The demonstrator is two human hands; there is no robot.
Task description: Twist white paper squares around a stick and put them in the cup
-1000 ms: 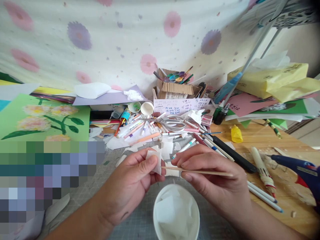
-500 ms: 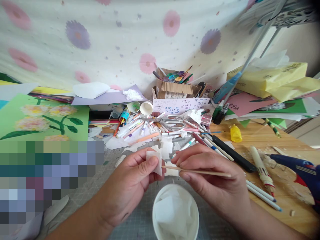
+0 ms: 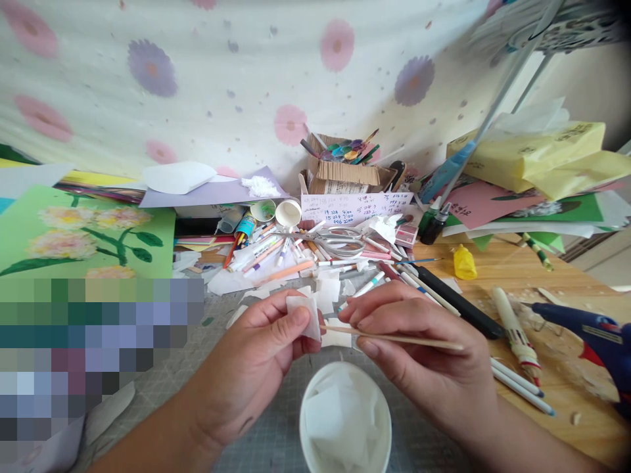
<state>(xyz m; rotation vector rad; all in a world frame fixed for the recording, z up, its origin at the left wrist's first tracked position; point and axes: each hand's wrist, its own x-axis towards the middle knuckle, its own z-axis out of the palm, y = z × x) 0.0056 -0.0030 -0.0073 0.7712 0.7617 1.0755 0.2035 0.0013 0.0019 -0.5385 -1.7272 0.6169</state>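
Between the thumb and fingers of my left hand (image 3: 269, 355) is a small white paper piece (image 3: 308, 314). My right hand (image 3: 419, 348) pinches a thin wooden stick (image 3: 409, 339), whose pointed tip is at the right edge of the paper piece. Below and between the hands stands a white cup (image 3: 304, 427) with white paper squares (image 3: 340, 417) inside. More white paper pieces (image 3: 328, 292) lie on the grey cutting mat (image 3: 266, 420) just beyond my hands.
Markers and scissors (image 3: 340, 244) are heaped behind the hands. A blue glue gun (image 3: 582, 318), a white pen (image 3: 515, 328) and a yellow lump (image 3: 464, 263) lie to the right. Left is a green flower picture (image 3: 148, 223); a cardboard box (image 3: 345, 176) stands at the back.
The paper piece in my left hand has shifted very slightly left. My right hand and the stick's rear end have moved slightly right.
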